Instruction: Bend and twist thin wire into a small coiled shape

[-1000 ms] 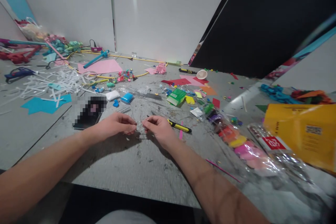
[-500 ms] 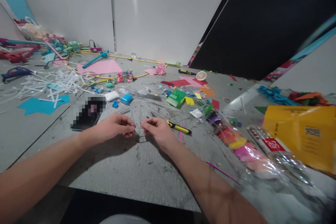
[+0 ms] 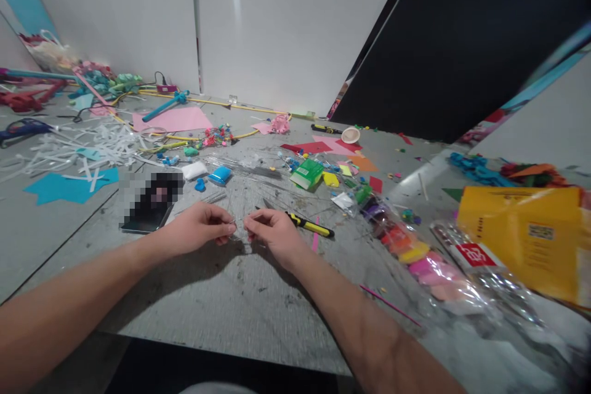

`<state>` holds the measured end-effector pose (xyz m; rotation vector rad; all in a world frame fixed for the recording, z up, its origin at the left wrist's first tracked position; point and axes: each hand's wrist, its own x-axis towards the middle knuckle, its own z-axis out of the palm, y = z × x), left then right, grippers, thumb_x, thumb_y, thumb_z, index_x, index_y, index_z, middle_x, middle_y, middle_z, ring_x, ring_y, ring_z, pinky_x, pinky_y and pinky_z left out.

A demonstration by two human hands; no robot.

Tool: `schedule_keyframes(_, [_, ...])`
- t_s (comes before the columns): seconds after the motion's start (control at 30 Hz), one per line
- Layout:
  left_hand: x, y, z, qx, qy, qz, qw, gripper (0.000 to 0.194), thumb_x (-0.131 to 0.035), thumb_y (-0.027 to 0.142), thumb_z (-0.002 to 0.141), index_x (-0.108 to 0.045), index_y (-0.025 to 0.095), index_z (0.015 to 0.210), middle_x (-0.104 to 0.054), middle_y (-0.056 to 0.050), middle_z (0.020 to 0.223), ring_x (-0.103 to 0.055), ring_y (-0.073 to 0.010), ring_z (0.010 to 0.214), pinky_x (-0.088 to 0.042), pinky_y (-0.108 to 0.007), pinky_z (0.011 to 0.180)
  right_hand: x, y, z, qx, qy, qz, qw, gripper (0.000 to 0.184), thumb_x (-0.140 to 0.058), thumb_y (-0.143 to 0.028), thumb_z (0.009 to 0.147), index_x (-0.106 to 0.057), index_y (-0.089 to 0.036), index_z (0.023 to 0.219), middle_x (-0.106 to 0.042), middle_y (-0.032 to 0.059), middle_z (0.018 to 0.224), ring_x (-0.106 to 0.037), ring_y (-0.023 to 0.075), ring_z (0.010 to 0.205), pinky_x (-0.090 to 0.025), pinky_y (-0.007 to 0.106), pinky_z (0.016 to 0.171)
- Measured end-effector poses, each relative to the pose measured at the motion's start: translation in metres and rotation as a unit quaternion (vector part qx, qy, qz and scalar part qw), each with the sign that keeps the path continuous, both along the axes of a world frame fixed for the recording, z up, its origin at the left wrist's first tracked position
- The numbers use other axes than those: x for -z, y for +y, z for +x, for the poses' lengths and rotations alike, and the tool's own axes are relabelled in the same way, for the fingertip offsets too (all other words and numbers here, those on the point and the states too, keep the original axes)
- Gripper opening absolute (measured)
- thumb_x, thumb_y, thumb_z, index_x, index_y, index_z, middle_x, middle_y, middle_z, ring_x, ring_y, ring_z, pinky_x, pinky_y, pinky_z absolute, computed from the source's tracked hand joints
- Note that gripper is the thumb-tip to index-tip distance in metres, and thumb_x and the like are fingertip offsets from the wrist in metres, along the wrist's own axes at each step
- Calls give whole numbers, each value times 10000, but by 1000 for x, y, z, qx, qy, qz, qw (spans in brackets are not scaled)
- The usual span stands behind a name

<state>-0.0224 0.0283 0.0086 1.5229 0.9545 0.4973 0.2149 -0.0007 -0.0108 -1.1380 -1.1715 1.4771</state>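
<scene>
Over the near middle of the grey table (image 3: 221, 320), my left hand (image 3: 203, 228) and my right hand (image 3: 274, 235) face each other, fingertips a small gap apart. Both are closed in a pinch. Something very thin or small seems to be between the fingertips, but I cannot make it out. A yellow and black utility knife (image 3: 314, 225) lies just beyond my right hand, its blade pointing left. Past my left hand are a blue packet (image 3: 220, 175), a white packet (image 3: 194, 170) and a small blue lump (image 3: 199, 185). A phone (image 3: 159, 209) lies left of that hand.
White paper strips (image 3: 101, 148) and blue paper (image 3: 69, 186) spread at the left. A green packet (image 3: 307, 173) and coloured scraps lie beyond the knife. Bagged coloured clay (image 3: 413, 252) and a yellow envelope (image 3: 517, 234) fill the right. White panels (image 3: 295, 31) stand behind.
Both hands stay pinched near each other with only slight finger movement. The whole view has shifted a little; the things on the table lie as before.
</scene>
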Motion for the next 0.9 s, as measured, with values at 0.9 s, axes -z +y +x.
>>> schedule_keyframes(0.9, [-3, 7, -4, 17, -7, -33, 999, 407, -1007, 535, 823, -870, 167, 930, -765, -28, 774, -674, -151, 688, -581, -290, 696, -4, 2, 4, -6, -5, -33, 999, 512, -1144, -571, 542, -829, -209, 722, -715, -7, 648, -602, 165, 659, -449, 332, 700])
